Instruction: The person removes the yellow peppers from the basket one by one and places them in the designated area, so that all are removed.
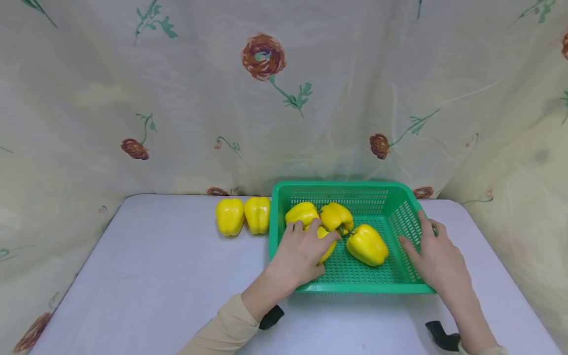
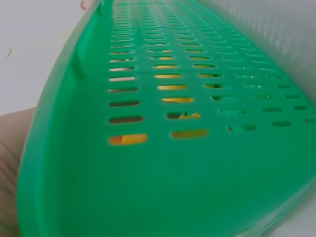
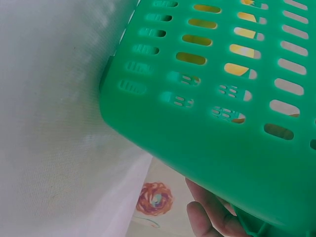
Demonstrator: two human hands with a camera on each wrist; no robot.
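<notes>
Head view, hands first. Left hand [image 1: 299, 254]: mine, fingers bent over a glossy yellow bell pepper [image 1: 328, 250] inside the basket, thumb on its near side; I count it as held, loosely or firmly I cannot tell. Right hand [image 1: 437, 259]: mine, thumb inside and fingers outside the right-hand wall of a green rectangular slotted plastic basket [image 1: 366, 287], gripping it.

Step in hand, by my judgement: placing or arranging that pepper, basket steadied. Next move calls for seating it on the basket floor and freeing my fingers without nudging its neighbours; afterwards, perhaps, a reach for the outer pair.

Also in the basket: three yellow bell peppers [image 1: 367, 245], two toward the back, one right of centre. Outside, left of the basket: two upright yellow bell peppers [image 1: 230, 217], side by side on the white cloth-covered desk [image 1: 146, 276]. Beyond: a pale flower-printed curtain [image 1: 195, 74].

Obscured: most of the held pepper, under my hand; its underside contact. Left wrist view: basket wall fills it, yellow glimpsed through slots. Right wrist view: only some fingers. Two black curved pieces [image 1: 443, 337] near my wrists: partly hidden, use unclear.
</notes>
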